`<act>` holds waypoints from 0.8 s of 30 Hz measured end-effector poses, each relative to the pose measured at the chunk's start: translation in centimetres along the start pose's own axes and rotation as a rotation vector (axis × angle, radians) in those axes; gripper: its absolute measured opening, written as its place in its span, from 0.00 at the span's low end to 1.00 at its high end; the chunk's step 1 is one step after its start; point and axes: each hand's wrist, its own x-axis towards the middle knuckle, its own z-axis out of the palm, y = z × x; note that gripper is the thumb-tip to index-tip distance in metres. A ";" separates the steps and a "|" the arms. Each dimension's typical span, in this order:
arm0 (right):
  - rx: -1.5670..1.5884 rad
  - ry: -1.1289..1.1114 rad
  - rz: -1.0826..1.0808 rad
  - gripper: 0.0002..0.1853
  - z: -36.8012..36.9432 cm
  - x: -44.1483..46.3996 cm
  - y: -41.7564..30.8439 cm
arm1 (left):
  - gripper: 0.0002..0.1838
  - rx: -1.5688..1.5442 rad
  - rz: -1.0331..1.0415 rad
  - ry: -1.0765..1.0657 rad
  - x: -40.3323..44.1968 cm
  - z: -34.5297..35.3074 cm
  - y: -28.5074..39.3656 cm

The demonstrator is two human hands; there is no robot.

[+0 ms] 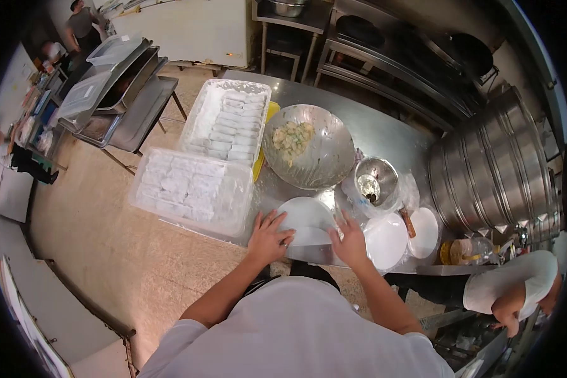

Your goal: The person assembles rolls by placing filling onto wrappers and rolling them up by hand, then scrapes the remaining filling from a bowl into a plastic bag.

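Note:
A thin white round sheet (309,220) lies on the steel table in front of me, its near part looking folded or overlapped. My left hand (270,238) rests at its left edge with the fingers spread. At its right edge is my right hand (349,239), fingers apart and touching or just over the rim. Beyond the sheet, a large steel bowl (324,148) holds a pale, chopped filling (292,141) with green bits. Right of my right hand lies a stack of white round sheets (385,240), with another white round (423,232) beside it.
Two trays (195,135) (192,191) of white rolls stand at the left. Behind the sheets are a smaller bowl (385,173) and a brown handle (408,223). Steel steamers (491,164) and a bottle (475,251) are right; a person (513,283) bends nearby. Others are far left.

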 end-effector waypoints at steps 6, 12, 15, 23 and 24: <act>0.210 -0.054 -0.090 0.27 0.9 17.0 -1.5 | 0.12 0.076 0.045 -0.016 0.7 -0.5 0.2; -0.008 -0.154 -0.167 0.21 6.3 27.7 0.5 | 0.15 0.072 0.024 0.003 0.9 -0.6 0.5; -0.121 -0.311 -0.200 0.16 7.7 26.8 0.5 | 0.16 0.065 0.009 -0.019 0.9 -0.7 0.5; 0.001 -0.105 -0.147 0.12 6.2 25.4 1.7 | 0.17 0.070 0.018 0.003 0.9 -0.7 0.5; -0.053 -0.124 -0.178 0.12 6.4 25.8 1.9 | 0.17 0.067 0.020 0.010 0.9 -0.7 0.6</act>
